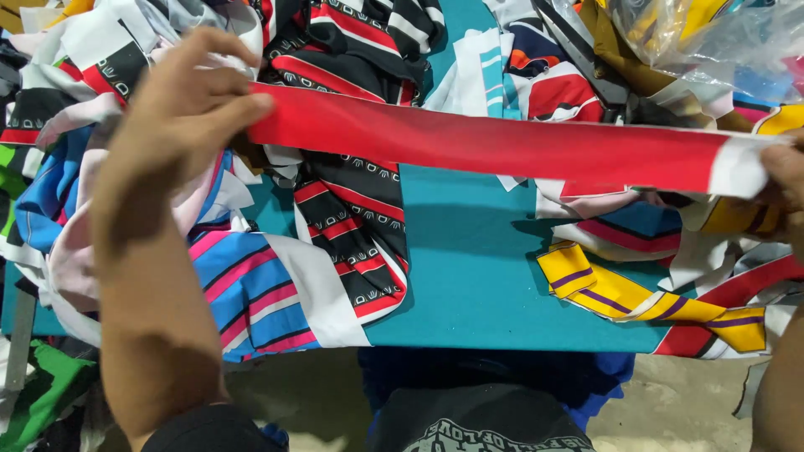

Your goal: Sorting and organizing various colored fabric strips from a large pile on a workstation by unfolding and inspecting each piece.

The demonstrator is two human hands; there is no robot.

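nearest the lens, the person's left forearm rises to the left hand (188, 105), fingers closed on one end of a long red fabric strip (494, 142); the right hand (787, 180), mostly cut off at the frame edge, pinches the strip's white far end. hands are set well apart, so the strip is held taut and level above the teal table (469, 276). the step in hand appears to be stretching the strip out flat for checking or sorting; a following move would likely call for keeping both ends gripped evenly so the band does not twist. under the strip lie a black-and-red patterned piece (356, 243), a blue-and-pink striped piece (251, 293) and a yellow piece with purple lines (636, 301). clear plastic bag (712, 33) at upper right; bare floor (653, 410) shows below the table edge.
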